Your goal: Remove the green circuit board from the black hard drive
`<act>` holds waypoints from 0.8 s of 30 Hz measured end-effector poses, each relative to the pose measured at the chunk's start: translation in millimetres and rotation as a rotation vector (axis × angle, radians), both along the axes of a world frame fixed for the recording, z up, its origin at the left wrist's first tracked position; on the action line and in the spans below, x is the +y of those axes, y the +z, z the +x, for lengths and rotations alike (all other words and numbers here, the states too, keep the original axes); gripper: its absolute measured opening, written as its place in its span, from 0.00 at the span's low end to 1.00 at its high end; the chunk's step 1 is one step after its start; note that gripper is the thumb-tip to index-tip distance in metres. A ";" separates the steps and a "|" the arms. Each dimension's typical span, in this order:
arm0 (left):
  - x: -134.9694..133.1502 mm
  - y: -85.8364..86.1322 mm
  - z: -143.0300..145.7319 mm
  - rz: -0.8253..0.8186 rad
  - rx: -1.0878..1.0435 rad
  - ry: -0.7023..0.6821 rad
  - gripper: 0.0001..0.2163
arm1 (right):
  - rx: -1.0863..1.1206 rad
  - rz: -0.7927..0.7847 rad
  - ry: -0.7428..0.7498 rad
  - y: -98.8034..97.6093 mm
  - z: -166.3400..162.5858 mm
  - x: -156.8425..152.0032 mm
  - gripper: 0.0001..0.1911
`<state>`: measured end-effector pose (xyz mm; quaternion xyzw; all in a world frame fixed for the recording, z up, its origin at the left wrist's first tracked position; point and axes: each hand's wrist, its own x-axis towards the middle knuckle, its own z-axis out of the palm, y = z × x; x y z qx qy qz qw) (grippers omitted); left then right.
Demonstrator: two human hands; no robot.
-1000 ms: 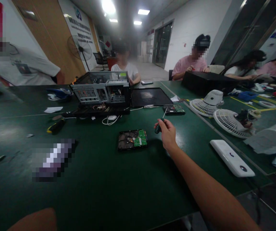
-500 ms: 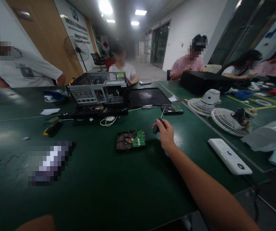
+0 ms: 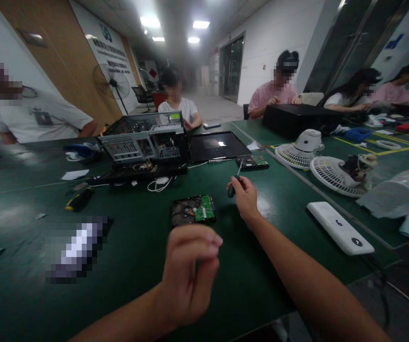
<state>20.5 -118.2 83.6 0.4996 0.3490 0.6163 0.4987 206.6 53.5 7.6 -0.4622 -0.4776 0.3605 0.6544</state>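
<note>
My right hand is closed around the dark green handle of a screwdriver, its thin metal shaft pointing up and away. Beyond the shaft's tip lies a hard drive with a green circuit board. My left hand is raised in the foreground, fingers curled and tips drawn to the thumb in a pinch; anything between them is too small or hidden to make out. Just beyond it, a second hard drive lies on the green table, its near edge partly covered by my left hand.
An opened computer case stands at the back, beside a black panel. White fan parts and a white power bank lie right. A yellow-black tool and a pixelated object lie left. Several people sit around.
My left hand has come up from the lower left edge to the middle foreground, in front of the nearer hard drive. My right hand keeps the screwdriver nearly still. The view has shifted slightly.
</note>
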 end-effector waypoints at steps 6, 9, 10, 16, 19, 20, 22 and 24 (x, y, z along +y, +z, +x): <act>36.8 -2.4 14.1 -0.449 -0.417 -0.327 0.06 | -0.464 -0.194 -0.207 -8.3 30.7 14.9 0.15; 34.8 -1.6 11.9 -0.476 -0.518 -0.412 0.05 | -0.587 -0.243 -0.286 -6.7 51.8 21.7 0.12; 32.8 -1.2 11.0 -0.479 -0.541 -0.435 0.05 | -0.740 -0.268 -0.321 -5.3 58.8 23.2 0.11; 28.7 1.9 10.5 -0.493 -0.617 -0.522 0.05 | -1.254 -0.448 -0.379 2.0 92.9 28.8 0.15; 29.6 3.9 9.6 -0.491 -0.588 -0.538 0.09 | -1.291 -0.535 -0.368 1.8 104.2 31.4 0.15; 30.0 4.1 8.7 -0.488 -0.554 -0.537 0.11 | -1.285 -0.554 -0.371 1.6 107.4 32.4 0.15; 31.1 3.2 6.3 -0.476 -0.452 -0.540 0.14 | -1.268 -0.593 -0.384 1.0 113.4 34.1 0.15; 32.5 0.8 4.0 -0.460 -0.355 -0.568 0.15 | -1.253 -0.630 -0.399 0.4 118.5 35.6 0.16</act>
